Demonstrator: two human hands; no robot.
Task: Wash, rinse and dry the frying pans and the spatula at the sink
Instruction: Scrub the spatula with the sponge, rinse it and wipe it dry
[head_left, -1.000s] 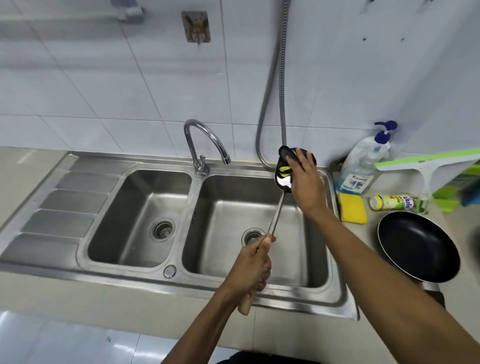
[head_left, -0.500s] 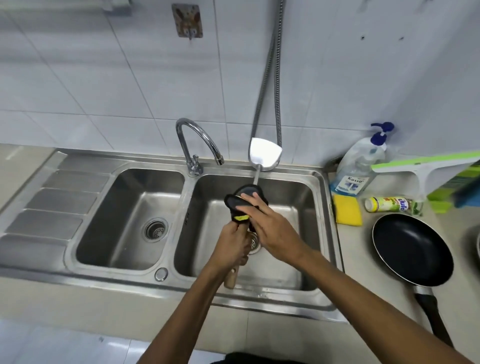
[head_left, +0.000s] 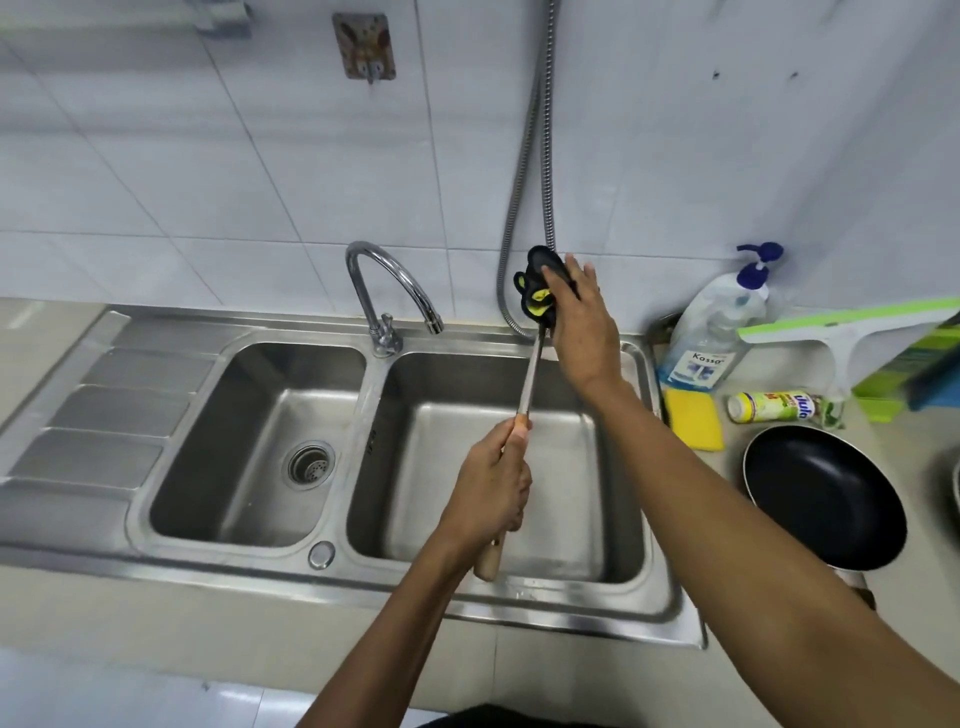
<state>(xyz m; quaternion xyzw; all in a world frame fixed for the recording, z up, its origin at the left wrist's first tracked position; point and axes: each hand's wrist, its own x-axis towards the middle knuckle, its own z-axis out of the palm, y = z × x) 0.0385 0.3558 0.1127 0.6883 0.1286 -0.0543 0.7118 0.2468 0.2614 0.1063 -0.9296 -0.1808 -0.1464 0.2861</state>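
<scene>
The spatula (head_left: 530, 374) is held slanted over the right basin of the sink (head_left: 366, 405), with its wooden grip low and near the person and its metal shaft rising away toward the back rim. The left hand (head_left: 488, 488) is clamped around the wooden grip, fingers curled tight, and the butt of the grip sticks out below the fist. The spatula's head is hidden inside a black and yellow cloth (head_left: 537, 288). The right hand (head_left: 582, 327) grips that cloth around the head, with the fingers laid over it and the thumb out of sight. Both hands are above the basin, and the right one is up by the back wall.

A frying pan (head_left: 826, 493) with a dark inside sits on the tabletop (head_left: 156, 613) to the right of the sink, open side up, partly behind the right forearm. Beyond it lie a yellow sponge (head_left: 693, 418) just beside the sink's rim and a small bottle (head_left: 769, 406) on its side. A pump bottle of soap (head_left: 717, 332) stands against the wall, and a green and white squeegee (head_left: 841, 332) is near it. The curved tap (head_left: 384, 275) stands behind the divider between the two basins. A metal hose (head_left: 545, 156) hangs down the tiled wall behind the cloth.
</scene>
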